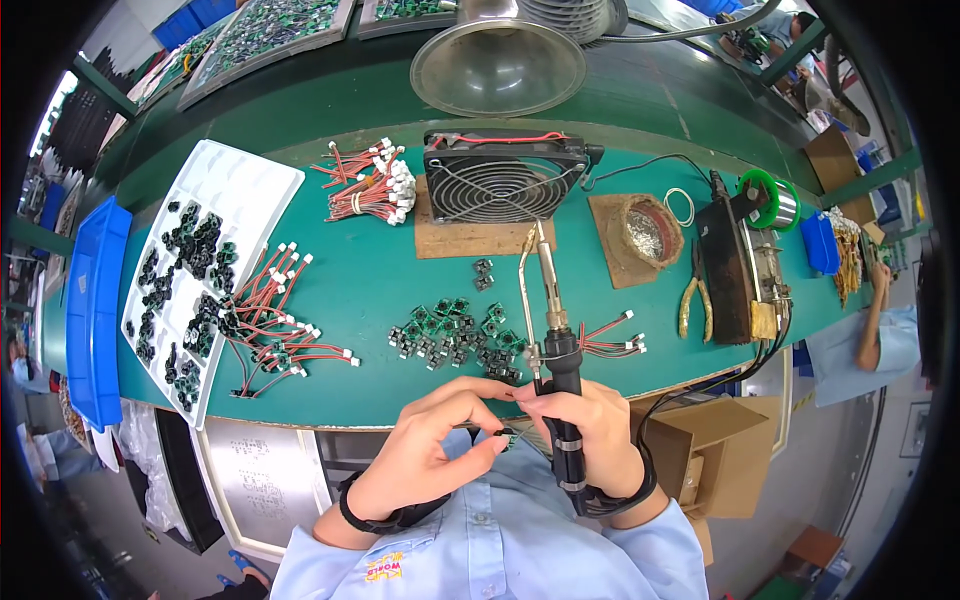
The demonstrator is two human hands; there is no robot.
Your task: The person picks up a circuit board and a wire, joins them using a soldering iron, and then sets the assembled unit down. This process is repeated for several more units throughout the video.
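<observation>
My right hand (602, 425) is wrapped round the black handle of a soldering iron (565, 375), which stands nearly upright with its metal tip pointing away from me. A thin metal solder-feed tube runs alongside the iron. My left hand (430, 450) is closed, pinching a small green circuit board (507, 437) between thumb and finger in front of my shirt. The fingertips of both hands meet near the table edge; what lies between them there is too small to make out. Just beyond is a pile of small green-and-black circuit boards (455, 335). Red-and-black wire leads (608, 340) with white connectors lie right of the iron.
A black fan (505, 178) stands at the back under a metal hood (498, 68). Left are a white tray (275, 180) of black parts, wired boards (275, 315) and a blue bin (97, 310). Right are a solder-scrap dish (650, 235), pliers (696, 295) and a solder spool (775, 203).
</observation>
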